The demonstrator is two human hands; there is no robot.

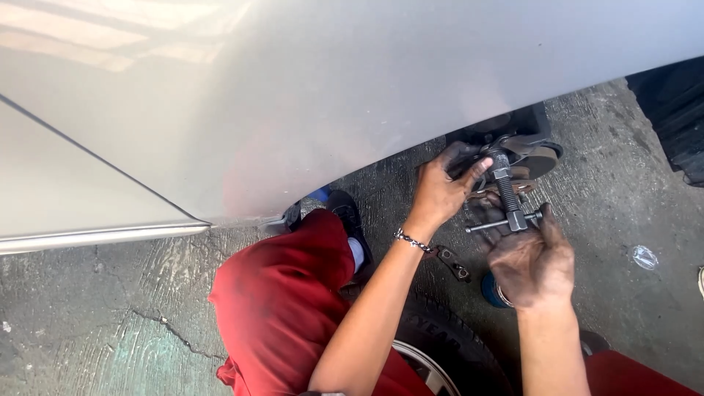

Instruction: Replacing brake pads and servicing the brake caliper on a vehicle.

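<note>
Winding a screw press [508, 196] into the caliper [529, 152] under the wheel arch looks like the step in hand, judging by where both hands sit. Left hand [442, 189] is closed around the top of the tool, thumb and fingers pinching it just beside the caliper and steadying the head. Right hand [534, 258] is curled over the lower end, gripping at the T-bar [504, 221]; palm faces away, so exact finger placement can't be told. Tool sits in the arch opening below the silver body panel [293, 95], above the concrete floor [110, 315]. Long axis of the threaded shaft runs near vertical in view, slightly tilted: working end points up and into the caliper, handle end points down toward the person. T-bar lies crosswise to the shaft, roughly level. Next move, as I judge it, calls for turning the bar while the left hand keeps the head square on the caliper; slip or cocking off-axis is the risk. Loose tyre [447, 345] lies under the forearms, a small bracket [455, 264] on it near the left wrist's bracelet [412, 240]. Red trousers [286, 301] at lower left.
</note>
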